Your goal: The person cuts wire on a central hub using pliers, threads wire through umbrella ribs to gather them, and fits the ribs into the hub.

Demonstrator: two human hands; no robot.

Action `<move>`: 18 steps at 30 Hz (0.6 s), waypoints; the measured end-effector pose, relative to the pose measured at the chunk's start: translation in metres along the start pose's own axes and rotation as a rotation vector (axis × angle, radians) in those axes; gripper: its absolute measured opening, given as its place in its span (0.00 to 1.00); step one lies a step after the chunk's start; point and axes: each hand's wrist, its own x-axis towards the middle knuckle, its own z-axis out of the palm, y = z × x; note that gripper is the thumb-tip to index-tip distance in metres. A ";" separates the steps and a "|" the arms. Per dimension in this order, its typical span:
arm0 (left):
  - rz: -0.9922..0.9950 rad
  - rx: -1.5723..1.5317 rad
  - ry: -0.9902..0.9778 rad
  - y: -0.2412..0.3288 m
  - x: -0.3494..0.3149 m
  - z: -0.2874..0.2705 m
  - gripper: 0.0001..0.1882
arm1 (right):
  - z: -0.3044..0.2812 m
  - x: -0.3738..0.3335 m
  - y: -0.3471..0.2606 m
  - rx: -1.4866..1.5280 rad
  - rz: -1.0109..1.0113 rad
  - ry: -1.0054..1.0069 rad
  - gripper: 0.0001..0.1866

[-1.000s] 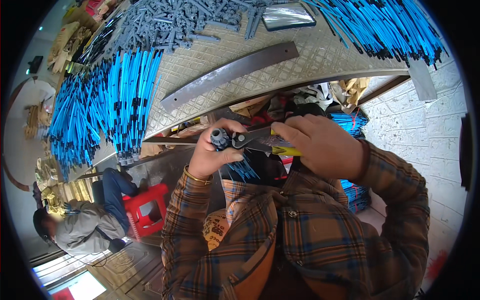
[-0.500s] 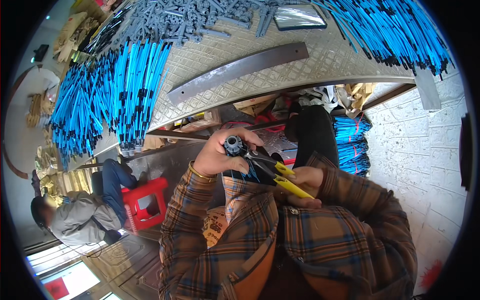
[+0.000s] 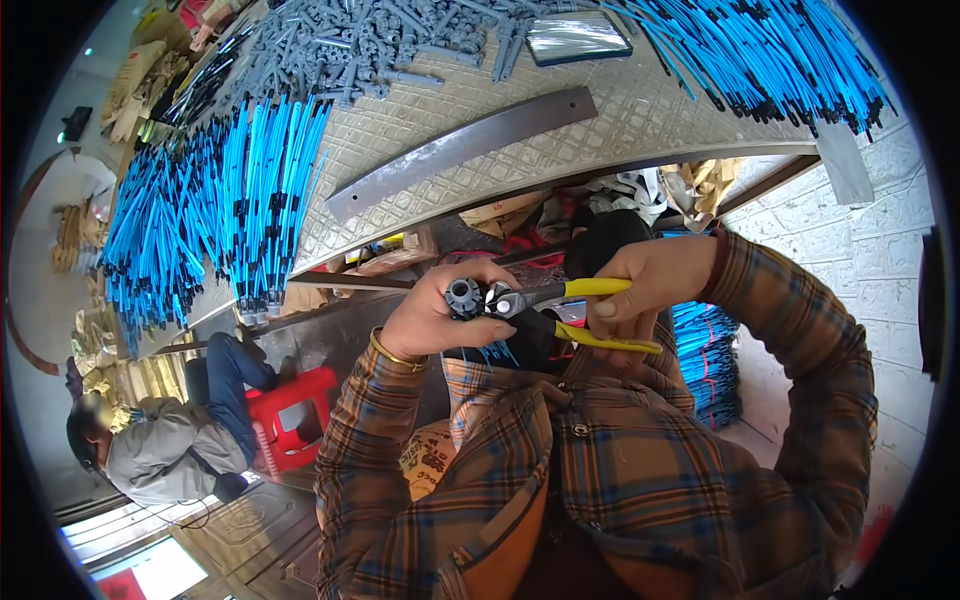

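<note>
My left hand (image 3: 432, 312) is closed around a round grey plastic fitting (image 3: 463, 297) with a ribbed rim and a hole in its middle. Thin blue strands (image 3: 493, 351) show just below those fingers. My right hand (image 3: 655, 278) grips a pair of pliers (image 3: 597, 287) by its yellow handles, which stand apart. The metal head of the pliers lies beside the fitting, near my left fingertips. Exactly what its jaws touch is hidden.
A patterned worktop (image 3: 400, 130) carries a long metal bar (image 3: 465, 150), a heap of grey plastic parts (image 3: 350, 45) and a shallow tray (image 3: 580, 40). Blue rods with black ends (image 3: 265, 200) lie at both sides. Left, a person (image 3: 170, 450) sits near a red stool (image 3: 292, 408).
My right hand has risen and turned, its forearm now coming in higher on the right. The pliers have swung more level and their handles have spread wider. My left hand still holds the fitting.
</note>
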 end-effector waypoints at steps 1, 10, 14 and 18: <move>-0.001 -0.001 -0.001 0.000 0.000 0.000 0.21 | 0.001 -0.001 -0.003 -0.054 0.020 0.002 0.20; 0.042 -0.034 0.053 -0.005 -0.004 0.002 0.19 | 0.006 0.001 -0.005 -0.163 -0.001 0.034 0.20; 0.076 -0.091 0.088 -0.012 -0.005 0.001 0.16 | 0.014 0.021 0.025 -0.187 -0.094 0.092 0.20; 0.057 -0.095 0.057 -0.010 -0.010 0.001 0.14 | 0.035 0.027 0.031 -0.221 -0.258 0.201 0.18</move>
